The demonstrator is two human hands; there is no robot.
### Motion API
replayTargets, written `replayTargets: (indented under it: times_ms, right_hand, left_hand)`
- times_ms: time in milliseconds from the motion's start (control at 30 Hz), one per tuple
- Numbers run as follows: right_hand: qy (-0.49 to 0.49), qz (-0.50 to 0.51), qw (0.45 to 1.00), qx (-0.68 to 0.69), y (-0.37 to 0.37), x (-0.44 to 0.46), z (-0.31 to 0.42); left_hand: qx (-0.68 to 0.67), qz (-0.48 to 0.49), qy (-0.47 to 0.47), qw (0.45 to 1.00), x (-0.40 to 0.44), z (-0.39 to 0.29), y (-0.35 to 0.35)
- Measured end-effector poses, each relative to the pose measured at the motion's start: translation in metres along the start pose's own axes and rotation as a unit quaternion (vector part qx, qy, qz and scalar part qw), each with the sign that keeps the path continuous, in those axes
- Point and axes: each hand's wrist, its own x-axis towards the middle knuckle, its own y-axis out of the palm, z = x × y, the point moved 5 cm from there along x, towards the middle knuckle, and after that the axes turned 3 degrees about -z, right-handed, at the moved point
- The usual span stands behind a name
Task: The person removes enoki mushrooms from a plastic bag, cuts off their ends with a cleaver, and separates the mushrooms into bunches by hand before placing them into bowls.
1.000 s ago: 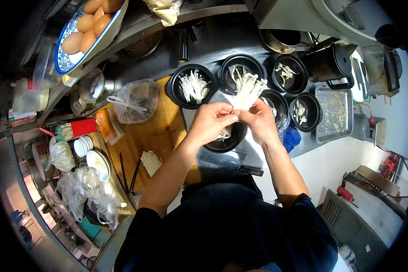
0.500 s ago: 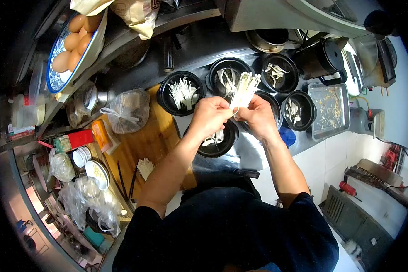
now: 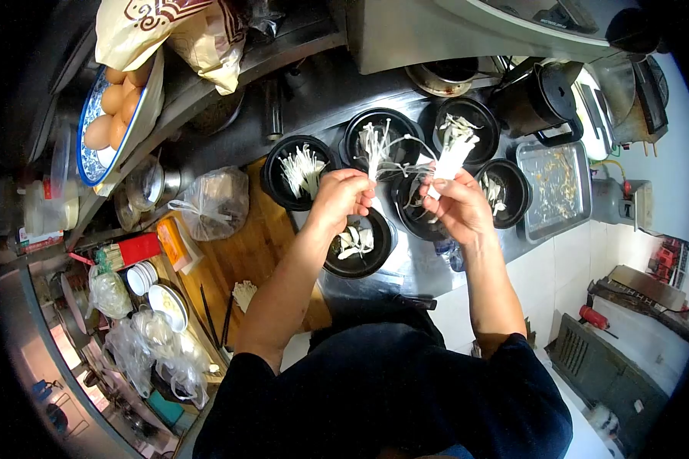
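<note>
My left hand (image 3: 343,199) pinches a small bunch of thin white mushrooms (image 3: 375,145), held over the upper middle black pot (image 3: 354,126). A larger white bunch (image 3: 453,157) is gripped in my right hand (image 3: 459,205), above the black pots on the right. A few thin strands stretch between the two bunches. White mushrooms (image 3: 302,171) lie in the left pot (image 3: 271,182). Pale pieces (image 3: 355,242) sit in the front pot (image 3: 369,269), below and between my hands. The right pot (image 3: 522,182) also has pale pieces in it.
A metal tray (image 3: 587,200) with scraps stands at the right. On the left are a wooden board (image 3: 272,249) with more mushrooms (image 3: 244,294), a tied plastic bag (image 3: 216,200), chopsticks and white bowls. A bowl of eggs (image 3: 92,170) stands upper left. A dark handle (image 3: 415,302) lies at the counter edge.
The single bunch held by both hands has been pulled into two. My hands have moved apart, the right one rightward. The whole view has shifted slightly.
</note>
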Motion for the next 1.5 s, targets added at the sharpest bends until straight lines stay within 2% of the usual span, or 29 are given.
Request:
replayTargets:
  times_ms: [133,200,267,533,567,600,633,667,700,733,767,800,867,1000,1033,1133,1200,1267,1400,1500]
  right_hand:
    - [-0.039,0.028,0.999,0.025,-0.017,-0.001,0.019]
    - [-0.061,0.031,0.997,0.036,-0.026,-0.003,0.027]
    - [-0.073,0.01,0.997,0.032,-0.034,-0.004,0.034]
    - [-0.068,0.008,0.997,0.018,-0.043,-0.001,0.032]
    - [-0.06,0.007,0.998,0.021,-0.041,0.0,0.03]
    - [-0.06,0.006,0.998,0.021,-0.039,0.001,0.028]
    - [-0.057,-0.012,0.998,-0.008,-0.038,0.002,0.026]
    - [-0.053,-0.031,0.997,-0.037,-0.037,0.003,0.022]
    - [-0.049,-0.034,0.997,-0.058,-0.032,0.002,0.02]
    - [-0.05,-0.043,0.994,-0.085,-0.03,0.004,0.016]
    - [-0.048,-0.041,0.994,-0.094,-0.027,0.007,0.011]
    - [-0.046,-0.039,0.993,-0.104,-0.024,0.009,0.006]
    - [-0.027,-0.055,0.99,-0.126,-0.019,0.012,-0.002]
    - [-0.03,-0.048,0.99,-0.128,-0.007,0.015,-0.013]
    - [-0.032,-0.044,0.989,-0.14,-0.007,0.016,-0.016]
    - [-0.036,-0.048,0.985,-0.16,-0.002,0.015,-0.021]
    - [-0.05,-0.047,0.975,-0.21,-0.001,0.015,-0.024]
    - [-0.051,-0.048,0.972,-0.223,0.003,0.013,-0.025]
    - [-0.077,-0.047,0.961,-0.262,0.006,0.01,-0.028]
    - [-0.077,-0.042,0.963,-0.254,0.011,0.008,-0.028]
  left_hand:
    - [0.002,-0.017,-0.013,1.0,0.019,0.002,-0.008]
    - [0.034,-0.061,-0.015,0.997,0.024,0.001,-0.013]
    - [0.055,-0.068,-0.012,0.996,0.036,0.002,-0.015]
    - [0.165,-0.071,0.017,0.984,0.059,-0.006,0.006]
    - [0.365,-0.124,0.122,0.915,0.053,-0.019,0.008]
    - [0.543,-0.17,0.22,0.793,0.046,-0.029,0.013]
    - [0.553,-0.194,0.245,0.772,0.04,-0.028,0.014]
    - [0.555,-0.192,0.243,0.772,0.034,-0.025,0.014]
    - [0.442,-0.131,0.187,0.867,0.028,-0.02,0.016]
    - [0.316,-0.068,0.125,0.938,0.023,-0.011,0.018]
    - [0.227,-0.004,0.117,0.967,0.024,0.004,0.018]
    - [0.227,-0.004,0.116,0.967,0.015,0.001,0.022]
    - [0.162,0.006,0.059,0.985,-0.004,-0.004,0.037]
    - [0.142,0.01,0.1,0.985,-0.009,-0.004,0.047]
    - [0.156,0.008,0.136,0.978,-0.007,-0.003,0.048]
    - [0.132,0.03,0.136,0.981,-0.014,-0.004,0.053]
    - [0.14,0.027,0.148,0.979,-0.01,0.002,0.05]
    - [0.204,-0.014,0.155,0.966,-0.007,0.005,0.044]
    - [0.246,-0.009,0.142,0.959,-0.009,0.0,0.043]
    - [0.304,-0.016,0.173,0.937,-0.008,-0.002,0.044]
